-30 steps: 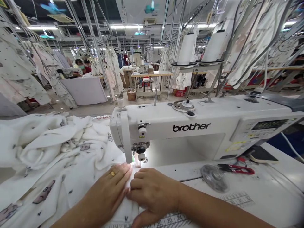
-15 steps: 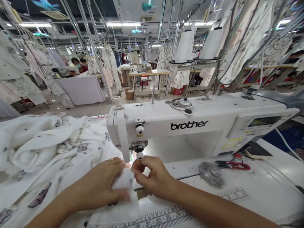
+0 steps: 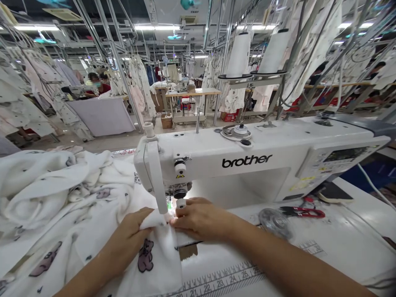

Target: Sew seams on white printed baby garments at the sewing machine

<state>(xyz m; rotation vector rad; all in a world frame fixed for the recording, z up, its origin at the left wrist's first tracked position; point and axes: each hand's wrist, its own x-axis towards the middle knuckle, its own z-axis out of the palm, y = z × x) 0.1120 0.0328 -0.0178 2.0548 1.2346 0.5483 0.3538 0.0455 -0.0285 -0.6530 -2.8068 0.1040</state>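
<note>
White fabric (image 3: 163, 251) with a printed bear hangs toward me from under the needle area of a white sewing machine (image 3: 204, 150). My left hand (image 3: 133, 227) is closed on a fold of this fabric, left of the presser area; its thumb is hidden under the fold. On the other side, my right hand (image 3: 201, 218) pinches the fabric's right edge close to the needle, with the fingers partly behind the machine's white knob (image 3: 181, 203). The lamp glow is bright there, and the needle itself cannot be made out.
A large heap of the printed fabric (image 3: 62, 198) covers the table's left side. Red-handled thread snips (image 3: 305, 212) and a clear round disc (image 3: 275, 222) lie to the right. A printed ruler (image 3: 222, 282) runs along the front. Thread cones (image 3: 238, 55) stand behind; people work farther back.
My left hand has gone from lying flat on the fabric to gripping a raised fold, uncovering the bear print. My right hand has turned flatter and moved in against the fabric edge.
</note>
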